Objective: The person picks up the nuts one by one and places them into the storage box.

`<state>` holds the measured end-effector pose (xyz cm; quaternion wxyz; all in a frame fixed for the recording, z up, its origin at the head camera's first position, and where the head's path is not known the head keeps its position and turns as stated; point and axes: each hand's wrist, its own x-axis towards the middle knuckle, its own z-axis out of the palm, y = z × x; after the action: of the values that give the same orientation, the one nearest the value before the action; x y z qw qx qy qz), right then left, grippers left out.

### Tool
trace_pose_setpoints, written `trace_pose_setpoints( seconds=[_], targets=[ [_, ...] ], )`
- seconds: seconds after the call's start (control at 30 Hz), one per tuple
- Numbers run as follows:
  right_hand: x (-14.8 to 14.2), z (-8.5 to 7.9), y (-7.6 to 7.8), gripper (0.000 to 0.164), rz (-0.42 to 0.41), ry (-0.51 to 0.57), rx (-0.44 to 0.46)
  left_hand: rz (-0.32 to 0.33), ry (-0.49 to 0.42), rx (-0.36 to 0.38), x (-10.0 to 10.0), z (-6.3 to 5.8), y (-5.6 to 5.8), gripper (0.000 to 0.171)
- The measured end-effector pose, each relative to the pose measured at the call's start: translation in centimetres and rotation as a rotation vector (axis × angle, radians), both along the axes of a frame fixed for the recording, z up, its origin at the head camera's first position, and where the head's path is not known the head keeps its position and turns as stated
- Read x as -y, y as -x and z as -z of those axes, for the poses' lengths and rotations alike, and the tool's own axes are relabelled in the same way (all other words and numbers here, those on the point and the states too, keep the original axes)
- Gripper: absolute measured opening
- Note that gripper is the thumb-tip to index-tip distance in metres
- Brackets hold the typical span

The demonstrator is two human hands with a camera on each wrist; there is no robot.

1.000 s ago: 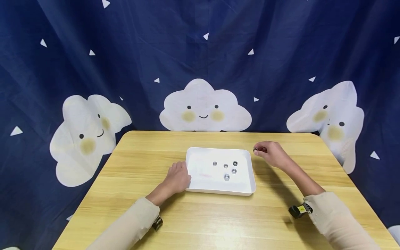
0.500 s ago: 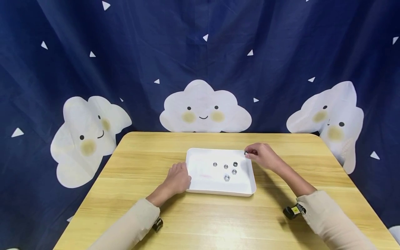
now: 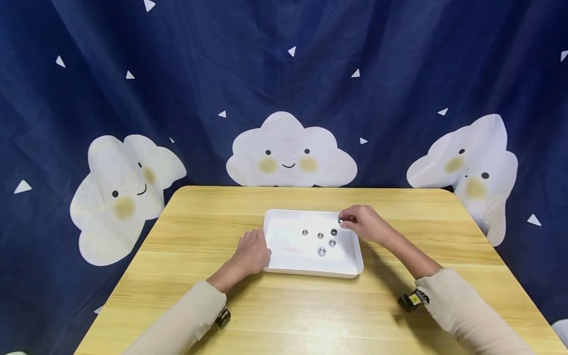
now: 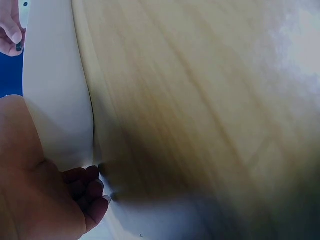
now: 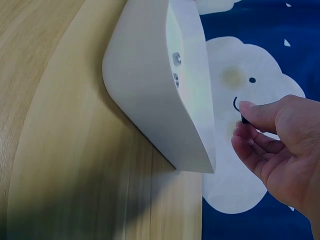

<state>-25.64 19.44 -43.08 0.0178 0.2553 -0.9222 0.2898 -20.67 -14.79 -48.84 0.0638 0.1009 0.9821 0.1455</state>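
A white tray (image 3: 288,270) lies on the wooden table, with several metal hex nuts (image 3: 322,252) spread over its middle and right. My left hand (image 3: 252,252) grips the tray's left wall, thumb on the inner side; the left wrist view shows its curled fingers (image 4: 95,192) against the outside. Over the tray's back right part, my right hand (image 3: 366,224) pinches a dark nut (image 3: 340,220) between thumb and fingertips. In the right wrist view this nut (image 5: 244,120) is mostly covered by the thumb. A darker nut (image 3: 334,232) lies in the tray just below it.
The light wooden table (image 3: 310,315) extends round the tray on all sides. Behind its far edge hangs a dark blue curtain (image 3: 310,84) with white smiling clouds (image 3: 290,170). A black wrist camera (image 3: 408,301) sits under the right sleeve, close over the table.
My right hand has moved left with the pinched nut, from beyond the tray's right edge to above its back right part. My left hand and the nuts in the tray have stayed put.
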Motion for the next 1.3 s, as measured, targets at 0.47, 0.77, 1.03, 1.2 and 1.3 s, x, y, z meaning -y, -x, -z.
trace_pose_setpoints(
  seconds=[0.47, 0.77, 1.03, 1.2, 1.3],
  targets=[
    [1.6, 0.8, -0.1, 0.013, -0.068, -0.032, 0.006, -0.007, -0.004, 0.011, 0.0, -0.1, -0.1, 0.03],
    [2.3, 1.4, 0.0, 0.013, -0.122, -0.068, 0.003, -0.005, -0.004, 0.006, 0.0, 0.0, -0.1, 0.03],
    [3.1, 1.9, 0.2, 0.009, -0.163, -0.123, 0.003, -0.009, 0.01, 0.01, 0.0, 0.0, 0.1, 0.033],
    [3.6, 2.1, 0.1, 0.01, -0.176, -0.144, 0.001, 0.002, -0.015, -0.006, 0.1, -0.1, -0.1, 0.03],
    [3.8, 2.2, 0.1, 0.012, -0.174, -0.148, 0.012, 0.005, -0.005, -0.007, 0.1, 0.0, -0.1, 0.03]
  ],
)
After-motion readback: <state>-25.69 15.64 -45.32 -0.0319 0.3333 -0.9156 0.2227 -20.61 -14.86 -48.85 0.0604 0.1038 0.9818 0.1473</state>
